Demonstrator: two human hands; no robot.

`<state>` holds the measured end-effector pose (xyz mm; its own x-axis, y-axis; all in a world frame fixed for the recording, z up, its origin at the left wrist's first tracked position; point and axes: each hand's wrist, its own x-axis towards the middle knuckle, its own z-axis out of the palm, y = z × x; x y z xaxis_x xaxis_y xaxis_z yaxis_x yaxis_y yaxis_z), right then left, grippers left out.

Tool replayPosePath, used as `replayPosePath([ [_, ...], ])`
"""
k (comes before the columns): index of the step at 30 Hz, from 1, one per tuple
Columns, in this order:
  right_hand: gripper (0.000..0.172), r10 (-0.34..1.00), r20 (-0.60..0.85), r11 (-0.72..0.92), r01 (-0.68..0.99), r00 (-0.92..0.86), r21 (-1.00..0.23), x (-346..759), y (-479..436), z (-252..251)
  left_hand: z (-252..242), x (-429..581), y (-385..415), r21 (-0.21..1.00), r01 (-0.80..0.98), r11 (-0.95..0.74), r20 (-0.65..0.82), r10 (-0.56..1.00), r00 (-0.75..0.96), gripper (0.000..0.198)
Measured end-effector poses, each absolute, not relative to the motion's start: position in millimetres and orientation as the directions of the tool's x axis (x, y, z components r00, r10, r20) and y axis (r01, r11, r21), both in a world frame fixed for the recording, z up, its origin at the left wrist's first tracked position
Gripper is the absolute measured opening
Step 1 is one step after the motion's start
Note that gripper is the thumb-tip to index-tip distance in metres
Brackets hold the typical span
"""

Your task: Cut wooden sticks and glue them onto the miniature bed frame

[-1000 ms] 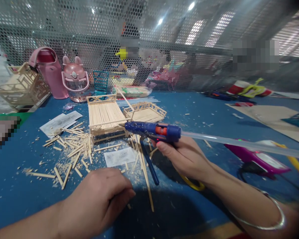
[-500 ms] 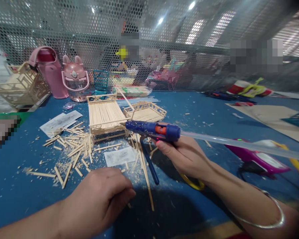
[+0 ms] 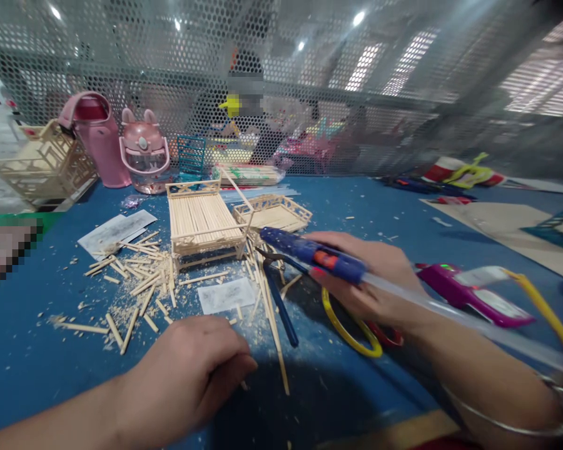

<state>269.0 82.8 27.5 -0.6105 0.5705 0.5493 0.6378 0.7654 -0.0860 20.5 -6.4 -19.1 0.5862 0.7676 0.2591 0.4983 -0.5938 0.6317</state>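
Note:
In my right hand (image 3: 380, 281) is a blue hot glue gun (image 3: 293, 248), its nozzle pointing left near the front right corner of a small frame of wooden sticks (image 3: 201, 212). A long clear glue stick (image 3: 431, 306) trails from its back across my forearm. My left hand (image 3: 192, 369) rests near the front of the table, fingers curled in and partly hidden; nothing shows in it. Behind the nozzle lies a low stick-built tray (image 3: 276, 217). Pliers with blue handles (image 3: 281, 306) and a yellow loop handle (image 3: 331, 315) lie under the gun, beside long thin sticks (image 3: 269, 312).
Cut stick pieces (image 3: 145, 281) and crumbs litter the table's left side, with white paper slips (image 3: 228, 295) among them. Pink bottles (image 3: 143, 147) stand at the back left before a perforated metal screen (image 3: 309, 75). A purple device (image 3: 478, 297) lies at right, near a beige board (image 3: 488, 222).
My right hand has swung the glue gun to the right, drawing its nozzle away from the frame's front rail and tilting its back end down. My left hand has stayed put.

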Motion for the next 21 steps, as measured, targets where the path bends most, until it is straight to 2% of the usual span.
replayPosePath([
  [3, 0.029, 0.442, 0.661, 0.753, 0.651, -0.606, 0.093, 288, 104, 43, -20, 20, -6, 0.627, 0.499, -0.598, 0.254, 0.763, 0.595, 0.023],
  [5, 0.026, 0.447, 0.668, 0.699, 0.698, -0.596, 0.155, 296, 125, 52, -21, 20, -6, 0.616, 0.509, -0.601, 0.252, 0.763, 0.595, 0.025],
  [7, 0.033, 0.574, 0.607, 0.594, 0.790, -0.550, 0.154, 298, 147, 52, -22, 20, -5, 0.610, 0.516, -0.601, 0.256, 0.766, 0.589, 0.025],
  [9, 0.039, 0.606, 0.539, 0.549, 0.798, -0.585, 0.250, 293, 167, 43, -23, 20, -5, 0.614, 0.516, -0.597, 0.261, 0.771, 0.580, 0.025],
  [11, 0.040, 0.656, 0.404, 0.554, 0.771, -0.637, 0.315, 284, 183, 28, -23, 20, -5, 0.619, 0.518, -0.590, 0.263, 0.778, 0.571, 0.024],
  [15, 0.048, 0.720, 0.293, 0.580, 0.778, -0.629, 0.243, 266, 206, 8, -21, 20, -5, 0.631, 0.525, -0.571, 0.270, 0.796, 0.542, 0.023],
  [18, 0.060, 0.767, 0.208, 0.574, 0.794, -0.607, 0.197, 257, 203, 17, -19, 20, -5, 0.668, 0.556, -0.494, 0.256, 0.854, 0.452, 0.024],
  [20, 0.059, 0.755, 0.232, 0.572, 0.789, -0.613, 0.223, 248, 183, 33, -16, 20, -4, 0.692, 0.585, -0.423, 0.243, 0.899, 0.364, 0.029],
  [21, 0.051, 0.721, 0.315, 0.577, 0.786, -0.618, 0.221, 243, 168, 41, -15, 20, -4, 0.701, 0.598, -0.389, 0.240, 0.918, 0.316, 0.031],
])
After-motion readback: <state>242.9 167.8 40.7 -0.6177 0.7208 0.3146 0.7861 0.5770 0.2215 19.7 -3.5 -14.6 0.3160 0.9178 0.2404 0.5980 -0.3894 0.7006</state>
